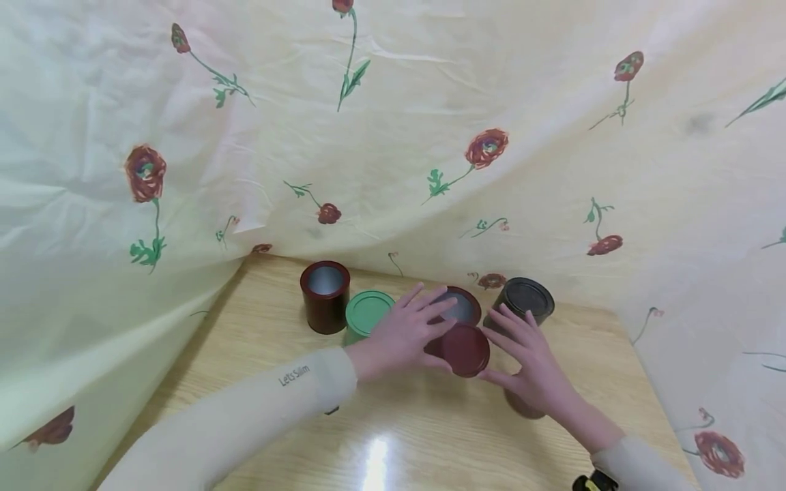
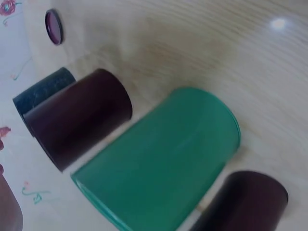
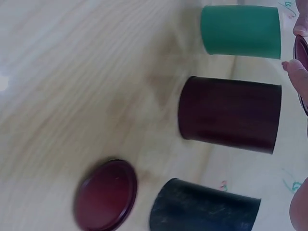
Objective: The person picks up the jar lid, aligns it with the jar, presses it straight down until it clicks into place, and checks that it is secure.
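Both hands are at a dark red round lid (image 1: pixel 467 350) above the table. My left hand (image 1: pixel 402 335) holds its left edge between thumb and fingers. At the opposite edge, the thumb and fingertips of my right hand (image 1: pixel 533 365) grip it too. Behind the lid stands an open dark red can (image 1: pixel 462 308), partly hidden by the left hand. In the right wrist view, that can (image 3: pixel 230 114) is upright below the held lid (image 3: pixel 301 50), with thumbs on the lid. The left wrist view shows only part of a hand (image 2: pixel 9 207).
A green lidded can (image 1: pixel 368 311) and another open dark red can (image 1: pixel 325 296) stand left. A black lidded can (image 1: pixel 527 297) stands right. A second dark red lid (image 3: pixel 107 195) lies on the wooden table (image 1: pixel 276 436). Flowered cloth (image 1: pixel 393 150) hangs behind and at both sides.
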`<state>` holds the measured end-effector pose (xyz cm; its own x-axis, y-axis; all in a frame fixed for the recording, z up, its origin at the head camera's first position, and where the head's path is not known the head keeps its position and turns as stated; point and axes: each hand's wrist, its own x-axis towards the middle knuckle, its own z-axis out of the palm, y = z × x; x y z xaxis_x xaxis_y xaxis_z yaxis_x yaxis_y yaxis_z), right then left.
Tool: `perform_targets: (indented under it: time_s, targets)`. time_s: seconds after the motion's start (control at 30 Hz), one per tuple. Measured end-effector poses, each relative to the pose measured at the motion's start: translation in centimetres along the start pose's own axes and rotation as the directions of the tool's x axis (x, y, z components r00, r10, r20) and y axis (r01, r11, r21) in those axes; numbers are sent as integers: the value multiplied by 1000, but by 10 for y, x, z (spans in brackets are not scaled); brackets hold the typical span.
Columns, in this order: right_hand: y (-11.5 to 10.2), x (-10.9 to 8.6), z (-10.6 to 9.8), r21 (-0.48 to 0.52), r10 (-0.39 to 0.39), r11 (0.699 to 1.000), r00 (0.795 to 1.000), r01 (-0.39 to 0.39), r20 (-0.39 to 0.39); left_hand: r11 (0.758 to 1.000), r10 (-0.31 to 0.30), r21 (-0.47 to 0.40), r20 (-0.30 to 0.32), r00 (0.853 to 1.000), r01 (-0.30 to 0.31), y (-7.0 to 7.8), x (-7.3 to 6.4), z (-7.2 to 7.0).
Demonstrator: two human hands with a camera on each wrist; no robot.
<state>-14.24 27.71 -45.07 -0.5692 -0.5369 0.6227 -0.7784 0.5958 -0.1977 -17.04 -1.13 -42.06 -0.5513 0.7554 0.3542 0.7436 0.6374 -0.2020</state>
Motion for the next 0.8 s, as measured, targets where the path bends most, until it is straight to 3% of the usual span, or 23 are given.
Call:
perform_targets:
  time_s: [0.3, 0.5, 0.8]
  targets:
    - [-3, 33, 5, 32, -34, 999, 998, 33, 54, 999, -38, -35, 37, 999, 39, -26, -8, -17]
    - [-5, 54, 20, 57, -43, 998, 997, 40, 61, 996, -50, -66, 69, 996, 55, -47, -19, -22]
    - [-9, 84, 39, 86, -7, 996, 994, -2, 113, 993, -60, -99, -6, 998, 59, -75, -37, -25]
